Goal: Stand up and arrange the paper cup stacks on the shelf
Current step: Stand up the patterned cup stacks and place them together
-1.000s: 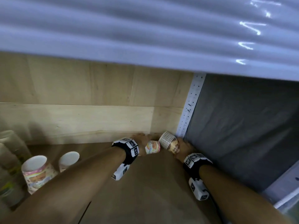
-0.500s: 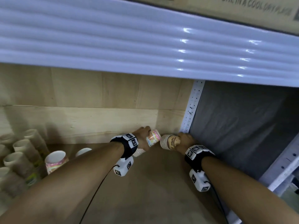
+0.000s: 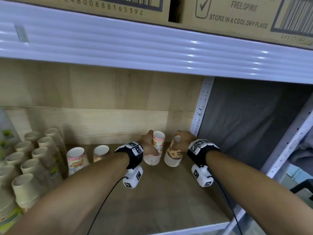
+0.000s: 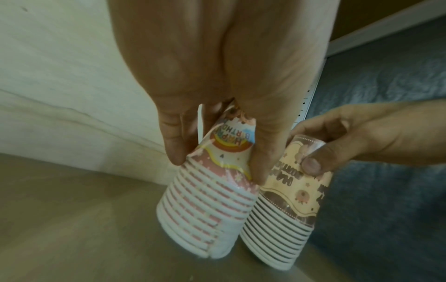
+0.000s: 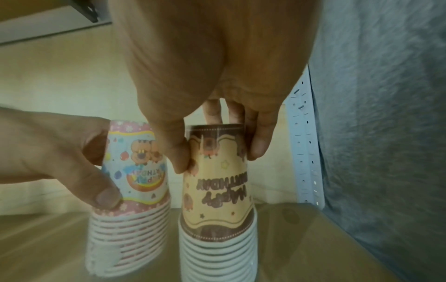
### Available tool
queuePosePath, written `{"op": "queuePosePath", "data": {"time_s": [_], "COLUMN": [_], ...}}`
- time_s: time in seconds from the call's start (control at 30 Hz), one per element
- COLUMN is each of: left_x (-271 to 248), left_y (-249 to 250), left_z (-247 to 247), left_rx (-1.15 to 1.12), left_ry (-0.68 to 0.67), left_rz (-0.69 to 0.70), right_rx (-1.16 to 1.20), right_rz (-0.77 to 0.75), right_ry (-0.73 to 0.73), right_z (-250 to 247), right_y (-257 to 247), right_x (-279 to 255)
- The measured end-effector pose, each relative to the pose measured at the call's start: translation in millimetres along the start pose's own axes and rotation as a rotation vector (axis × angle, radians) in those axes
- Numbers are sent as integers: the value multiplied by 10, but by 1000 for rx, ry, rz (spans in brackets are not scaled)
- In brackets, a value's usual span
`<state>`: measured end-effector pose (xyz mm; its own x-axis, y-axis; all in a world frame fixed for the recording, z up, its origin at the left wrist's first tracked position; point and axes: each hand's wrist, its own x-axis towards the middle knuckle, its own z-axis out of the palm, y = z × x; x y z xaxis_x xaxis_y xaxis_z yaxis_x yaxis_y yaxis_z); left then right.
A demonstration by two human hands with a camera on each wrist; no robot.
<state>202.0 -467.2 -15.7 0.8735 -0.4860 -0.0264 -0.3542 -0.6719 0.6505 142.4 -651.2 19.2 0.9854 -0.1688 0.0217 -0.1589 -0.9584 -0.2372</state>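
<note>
Two stacks of paper cups stand mouth-down on the wooden shelf point(image 3: 152, 192) near its back right corner. My left hand point(image 3: 149, 143) grips the pink-printed stack point(image 3: 156, 150) point(image 4: 212, 190) point(image 5: 137, 181) by its top cup. My right hand point(image 3: 183, 138) grips the cream-and-brown stack point(image 3: 174, 155) point(image 4: 296, 194) point(image 5: 217, 190) the same way. The stacks stand side by side, nearly touching at the rims. In the right wrist view, thumb and fingers point(image 5: 258, 145) wrap the top cup.
Two more printed stacks point(image 3: 76, 158) stand to the left, and several plain beige stacks point(image 3: 32, 163) fill the far left. A perforated white upright point(image 3: 201, 107) and a grey fabric wall point(image 3: 245, 124) close the right side. Cardboard boxes point(image 3: 237, 16) sit on the shelf above.
Both stacks lay tipped on their sides at the back; both hands have turned them upright, mouths down, on the shelf. The camera has pulled back and up.
</note>
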Motion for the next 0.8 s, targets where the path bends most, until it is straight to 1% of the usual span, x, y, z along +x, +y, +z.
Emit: {"op": "queuePosePath", "data": {"time_s": [0.07,0.2,0.27,0.4,0.47,0.63,0.73,0.8], "left_x": [-41,-122,-159,-209,-216,-206,-174,-152], "left_y": [-8,-41,-61,-94,-109,-52,70,167], "left_z": [30,90,134,166,160,45,-122,-239], "left_rx": [-5,4,-11,-22,-24,0,18,83], "left_ry": [6,-4,-5,14,2,-63,-86,-117], "left_rz": [-9,-23,-26,-45,-55,-57,-44,-11], "right_rx": [28,92,128,127,122,164,150,121], "right_rz": [-45,-81,-81,-79,-83,-30,39,87], "right_ry": [-48,-121,-124,-118,-122,-113,-51,-16], "right_z": [10,64,103,112,106,50,-6,-43], "right_y": [-43,-120,-121,-126,-125,-150,-196,-225], "right_x": [-57,-135,-138,-163,-162,-159,-150,-149]}}
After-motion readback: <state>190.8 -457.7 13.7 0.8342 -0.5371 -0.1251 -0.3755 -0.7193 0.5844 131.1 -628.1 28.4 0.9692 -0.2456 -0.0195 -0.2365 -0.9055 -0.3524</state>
